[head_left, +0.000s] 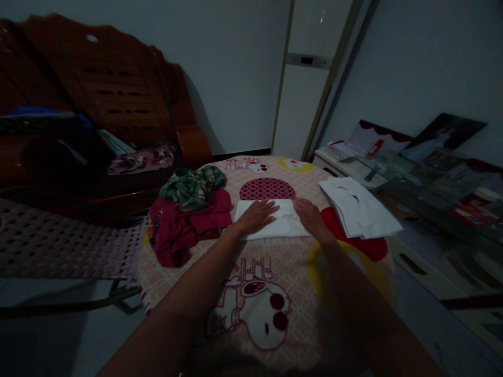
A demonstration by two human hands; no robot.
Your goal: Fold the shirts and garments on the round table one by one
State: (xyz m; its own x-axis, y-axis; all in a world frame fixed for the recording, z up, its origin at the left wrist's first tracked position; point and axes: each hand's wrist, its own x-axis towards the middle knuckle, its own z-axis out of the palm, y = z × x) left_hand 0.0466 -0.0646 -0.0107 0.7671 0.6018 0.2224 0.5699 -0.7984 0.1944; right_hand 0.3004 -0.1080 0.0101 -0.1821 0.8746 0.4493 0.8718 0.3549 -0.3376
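Note:
A white folded garment (271, 229) lies flat on the round table, which has a patterned cloth (298, 283) over it. My left hand (257, 215) rests palm down on the garment's left half with its fingers stretched out. At the garment's right end is my right hand (309, 215), its fingers extended along the far right corner. Whether the right fingers pinch any fabric is hard to see in the dim light. To the right sits a stack of folded white clothes (357, 207). On the left are a crumpled magenta garment (176, 228) and a green plaid cloth (192, 188).
A carved wooden bench (118, 89) with cloth items on it stands behind at the left, and a woven seat (70, 241) is nearer. On the right is a glass-topped cabinet (424, 188) with papers. A tall white appliance (306, 99) stands by the wall.

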